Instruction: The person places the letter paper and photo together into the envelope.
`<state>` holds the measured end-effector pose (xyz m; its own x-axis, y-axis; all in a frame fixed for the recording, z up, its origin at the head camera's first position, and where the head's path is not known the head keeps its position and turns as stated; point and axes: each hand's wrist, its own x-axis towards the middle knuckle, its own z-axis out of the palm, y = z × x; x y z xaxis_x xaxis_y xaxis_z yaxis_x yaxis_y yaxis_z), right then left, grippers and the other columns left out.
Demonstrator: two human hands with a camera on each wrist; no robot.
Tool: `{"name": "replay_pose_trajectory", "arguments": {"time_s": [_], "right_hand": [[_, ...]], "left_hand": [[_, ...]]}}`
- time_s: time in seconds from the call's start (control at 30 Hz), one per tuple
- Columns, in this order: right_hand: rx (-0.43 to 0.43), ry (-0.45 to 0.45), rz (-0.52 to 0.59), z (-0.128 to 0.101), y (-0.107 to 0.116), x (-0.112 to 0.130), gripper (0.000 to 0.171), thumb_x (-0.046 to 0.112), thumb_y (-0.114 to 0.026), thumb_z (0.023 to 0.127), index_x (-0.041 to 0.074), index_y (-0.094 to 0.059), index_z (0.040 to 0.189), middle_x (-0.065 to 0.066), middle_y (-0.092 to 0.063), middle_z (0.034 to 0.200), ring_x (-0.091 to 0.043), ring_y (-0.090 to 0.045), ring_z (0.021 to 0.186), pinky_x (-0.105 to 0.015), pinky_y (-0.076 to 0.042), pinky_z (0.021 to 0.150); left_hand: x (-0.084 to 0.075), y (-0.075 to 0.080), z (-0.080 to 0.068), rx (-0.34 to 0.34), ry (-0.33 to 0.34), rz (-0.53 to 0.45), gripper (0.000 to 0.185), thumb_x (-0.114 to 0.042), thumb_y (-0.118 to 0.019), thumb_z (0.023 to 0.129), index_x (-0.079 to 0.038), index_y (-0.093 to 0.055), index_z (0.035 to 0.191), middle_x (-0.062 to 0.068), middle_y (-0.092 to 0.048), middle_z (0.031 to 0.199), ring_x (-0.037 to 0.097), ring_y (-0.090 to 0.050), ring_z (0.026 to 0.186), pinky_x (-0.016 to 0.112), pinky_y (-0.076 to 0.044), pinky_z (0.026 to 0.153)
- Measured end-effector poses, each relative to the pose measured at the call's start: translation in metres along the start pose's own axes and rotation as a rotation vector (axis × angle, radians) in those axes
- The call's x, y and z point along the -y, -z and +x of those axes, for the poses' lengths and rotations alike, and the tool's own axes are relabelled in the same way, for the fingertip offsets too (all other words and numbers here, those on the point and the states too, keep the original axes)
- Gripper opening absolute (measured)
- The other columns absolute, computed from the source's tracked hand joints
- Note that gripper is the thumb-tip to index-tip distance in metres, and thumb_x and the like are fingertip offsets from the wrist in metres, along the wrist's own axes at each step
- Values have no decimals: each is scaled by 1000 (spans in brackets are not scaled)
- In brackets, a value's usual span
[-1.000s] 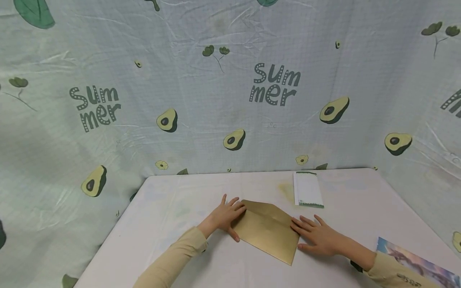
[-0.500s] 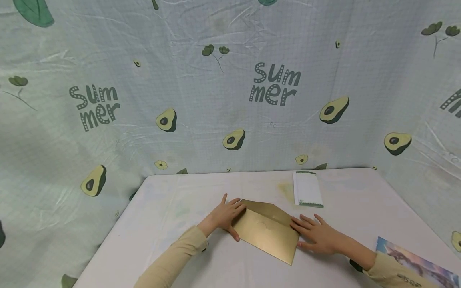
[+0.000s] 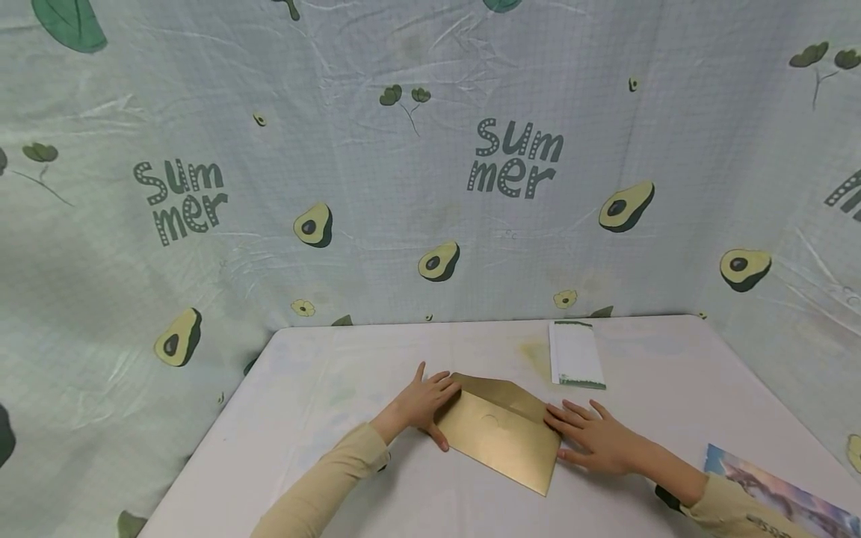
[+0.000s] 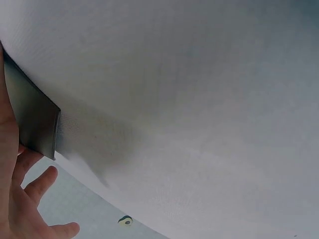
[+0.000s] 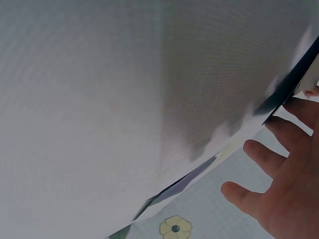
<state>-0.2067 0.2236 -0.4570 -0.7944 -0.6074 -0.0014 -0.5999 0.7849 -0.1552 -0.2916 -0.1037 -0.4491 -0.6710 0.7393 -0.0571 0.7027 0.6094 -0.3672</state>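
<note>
A gold envelope (image 3: 498, 441) lies at an angle in front of me, its flap (image 3: 501, 392) unfolded toward the far side. At its left end, my left hand (image 3: 417, 407) touches the envelope, fingers spread near the upper corner and thumb by the lower one. My right hand (image 3: 599, 441) has outstretched fingertips against the right edge. The left wrist view shows a corner of the envelope (image 4: 32, 112) beside the left hand (image 4: 25, 199), with a shadow on the table. In the right wrist view, two fingers of the right hand (image 5: 289, 174) touch the envelope's edge.
A white sheet with green-patterned ends (image 3: 576, 355) lies behind the envelope to the right. A colourful picture sheet (image 3: 773, 486) lies at the right, partly under the right sleeve. Avocado-print cloth (image 3: 370, 172) hangs behind the white table (image 3: 377, 351).
The envelope's front panel looks brighter and stands out more sharply from the darker flap than a second ago. Both hands stay in nearly the same places.
</note>
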Motion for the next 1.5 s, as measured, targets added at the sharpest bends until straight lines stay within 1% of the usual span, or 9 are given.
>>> {"name": "replay_pose_trajectory", "arguments": {"time_s": [0.17, 0.33, 0.47, 0.63, 0.83, 1.1, 1.27, 1.4, 1.5], "right_hand": [[-41, 8, -2, 0, -2, -2, 59, 50, -40, 89, 13, -40, 135, -11, -37, 141, -36, -32, 128, -62, -18, 98], [-59, -29, 11, -2, -3, -8, 59, 50, -41, 89, 15, -38, 136, -9, -35, 142, -34, -30, 130, -60, -15, 100], [-106, -42, -30, -10, -3, -12, 56, 49, -42, 89, 16, -41, 134, -10, -38, 140, -35, -34, 127, -60, -19, 98], [-144, -72, -25, -19, 2, -14, 55, 49, -44, 88, 17, -42, 134, -11, -39, 139, -35, -34, 126, -59, -20, 97], [-207, -74, -34, -26, 9, -14, 53, 45, -49, 87, 17, -44, 132, -12, -42, 137, -34, -38, 123, -58, -23, 95], [-205, -109, -27, -33, 13, -17, 53, 44, -50, 87, 19, -43, 133, -11, -41, 138, -33, -36, 124, -56, -21, 95], [-245, -133, -59, -45, 16, -19, 51, 42, -52, 86, 20, -45, 131, -11, -44, 136, -29, -37, 121, -53, -24, 94], [-291, -160, -98, -57, 17, -19, 48, 41, -55, 84, 21, -48, 128, -10, -48, 131, -28, -40, 117, -52, -29, 90], [-296, -199, -119, -69, 20, -23, 48, 41, -57, 83, 21, -49, 127, -11, -49, 130, -29, -42, 115, -52, -32, 87]], "left_hand": [[0, 1, -1, 0, 2, 12, 112, -81, -56, 48, -16, -33, 136, -1, -40, 138, 19, -33, 131, 58, -28, 99], [-1, 2, -1, -1, 3, 17, 112, -81, -56, 48, -17, -33, 137, -1, -40, 138, 19, -33, 131, 58, -28, 99], [-2, 4, -1, 0, -6, 15, 112, -81, -56, 48, -16, -32, 137, -2, -40, 138, 20, -33, 131, 58, -28, 99], [-4, 4, 0, 1, -2, 37, 112, -82, -55, 48, -17, -33, 137, -3, -41, 137, 21, -33, 131, 57, -29, 99], [-3, 3, 1, -3, 10, 59, 112, -83, -53, 47, -19, -32, 137, -3, -41, 137, 22, -32, 131, 57, -28, 100], [-2, 3, 0, -6, 15, 65, 111, -83, -54, 47, -20, -32, 136, -4, -42, 136, 23, -33, 131, 58, -28, 99], [-3, 3, -1, -15, 14, 69, 112, -83, -54, 47, -19, -33, 136, -4, -43, 135, 23, -33, 130, 58, -28, 99], [-4, 6, -3, -4, 25, 75, 112, -83, -53, 47, -19, -33, 137, -4, -43, 135, 23, -33, 130, 58, -28, 99], [-5, 7, -4, -4, 32, 91, 112, -84, -52, 48, -19, -33, 137, -4, -43, 136, 22, -33, 131, 58, -28, 99]]}}
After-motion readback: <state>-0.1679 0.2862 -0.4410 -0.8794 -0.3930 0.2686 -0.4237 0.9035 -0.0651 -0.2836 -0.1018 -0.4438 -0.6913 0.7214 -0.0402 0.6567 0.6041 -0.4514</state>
